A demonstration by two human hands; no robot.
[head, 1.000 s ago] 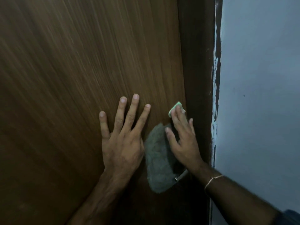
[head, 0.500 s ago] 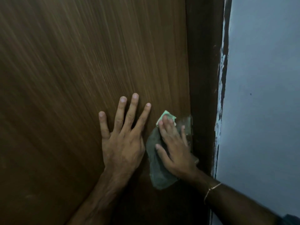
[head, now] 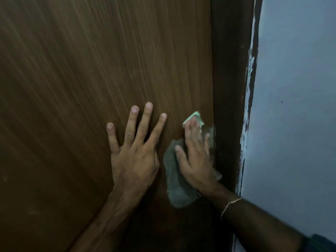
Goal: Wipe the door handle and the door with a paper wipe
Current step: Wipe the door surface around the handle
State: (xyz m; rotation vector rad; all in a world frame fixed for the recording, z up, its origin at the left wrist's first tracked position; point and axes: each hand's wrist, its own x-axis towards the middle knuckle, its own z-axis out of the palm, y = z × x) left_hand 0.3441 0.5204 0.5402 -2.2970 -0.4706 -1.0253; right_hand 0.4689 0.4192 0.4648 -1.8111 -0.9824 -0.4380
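Observation:
A brown wood-grain door fills the left and middle of the view. My left hand lies flat on it with fingers spread, holding nothing. Just to its right, my right hand presses a grey-green paper wipe flat against the door near its right edge. A pale corner of the wipe sticks out above my fingertips. A metal piece of the door handle peeks out beside my right wrist; the rest of it is hidden by my hand and the wipe.
A dark brown door frame runs down the right of the door. Beyond it is a pale blue wall, with chipped paint along the frame's edge. A thin bracelet circles my right wrist.
My right hand slid the wipe left and down toward my left hand, then back up and right near the door edge. My left hand has stayed flat in place.

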